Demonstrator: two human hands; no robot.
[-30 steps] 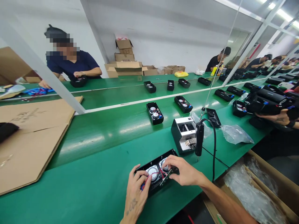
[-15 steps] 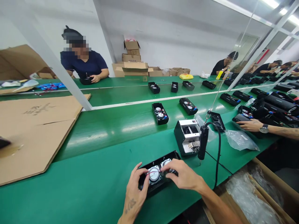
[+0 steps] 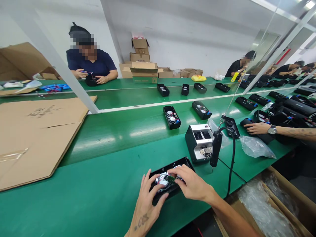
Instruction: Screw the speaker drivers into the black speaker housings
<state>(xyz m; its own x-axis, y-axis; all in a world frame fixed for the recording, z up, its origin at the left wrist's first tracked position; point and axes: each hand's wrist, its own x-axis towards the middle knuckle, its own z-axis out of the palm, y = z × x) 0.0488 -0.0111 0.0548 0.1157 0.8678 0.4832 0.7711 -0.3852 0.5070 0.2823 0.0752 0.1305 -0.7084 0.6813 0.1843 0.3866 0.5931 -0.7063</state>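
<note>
An open black speaker housing (image 3: 184,163) lies on the near green bench, with two round silver speaker drivers and red wires inside. My left hand (image 3: 148,197) grips its near left end, fingers over the rim. My right hand (image 3: 191,184) reaches over the housing's right half and pinches a small green circuit board (image 3: 170,178) above the drivers. Just right of the housing hangs a black electric screwdriver (image 3: 216,153) on a cable, beside a white and black screw feeder box (image 3: 200,141).
More black housings (image 3: 172,117) ride the green conveyor (image 3: 118,131) beyond. A flattened cardboard sheet (image 3: 37,131) lies at left. A cardboard box with plastic bags (image 3: 269,204) stands at lower right. A co-worker's forearm (image 3: 283,131) rests at right; another person sits across the belt.
My right hand has brought the small green circuit board over the drivers. My left hand slid slightly along the housing's near end. The co-worker's hand at right moved onto the bench.
</note>
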